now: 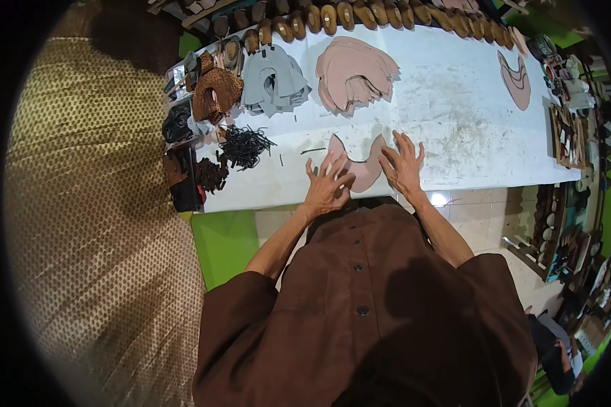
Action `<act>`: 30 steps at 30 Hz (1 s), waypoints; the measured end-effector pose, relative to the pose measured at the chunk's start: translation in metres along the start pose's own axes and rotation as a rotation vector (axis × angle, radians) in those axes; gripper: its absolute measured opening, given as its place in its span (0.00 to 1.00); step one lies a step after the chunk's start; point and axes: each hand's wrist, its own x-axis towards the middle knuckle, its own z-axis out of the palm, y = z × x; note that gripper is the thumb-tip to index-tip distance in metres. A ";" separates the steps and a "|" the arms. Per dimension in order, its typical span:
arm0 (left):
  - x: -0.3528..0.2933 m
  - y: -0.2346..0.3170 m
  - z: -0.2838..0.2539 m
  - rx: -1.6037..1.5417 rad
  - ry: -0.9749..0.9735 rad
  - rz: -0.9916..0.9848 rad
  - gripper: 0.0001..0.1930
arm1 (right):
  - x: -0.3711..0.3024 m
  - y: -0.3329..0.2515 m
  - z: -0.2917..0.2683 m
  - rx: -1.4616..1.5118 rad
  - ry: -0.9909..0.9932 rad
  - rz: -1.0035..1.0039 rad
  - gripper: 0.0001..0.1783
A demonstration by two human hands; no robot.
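Observation:
A flat pink U-shaped cutout (366, 178), like a shoe upper piece, lies at the table's near edge with its two arms pointing away from me. My left hand (328, 186) rests over its left side, fingers bent and spread. On the other side, my right hand (403, 166) has its thumb and fingers apart, touching or very near the right arm of the cutout. Neither hand grips anything that I can see. A short dark strip (313, 150) lies just beyond my left fingers. Farther back is a stack of pink cutouts (349, 64).
Left of the pink stack are grey cutouts (271, 71) and leopard-patterned pieces (217, 91). A heap of black strips (246, 146) lies nearer. Brown shoe lasts (360, 15) line the white table's (448, 88) far edge. More pink pieces (521, 88) lie at right, beside a wooden tray (569, 139).

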 end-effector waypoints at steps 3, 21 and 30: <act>-0.001 0.000 0.012 0.056 0.082 -0.067 0.20 | 0.000 -0.003 -0.003 0.045 -0.083 -0.039 0.13; 0.024 0.020 0.044 0.043 0.120 -0.168 0.29 | 0.012 -0.019 0.015 0.063 -0.119 -0.055 0.09; 0.025 0.019 0.037 0.121 0.097 -0.107 0.28 | 0.017 -0.019 0.016 0.065 -0.157 -0.044 0.10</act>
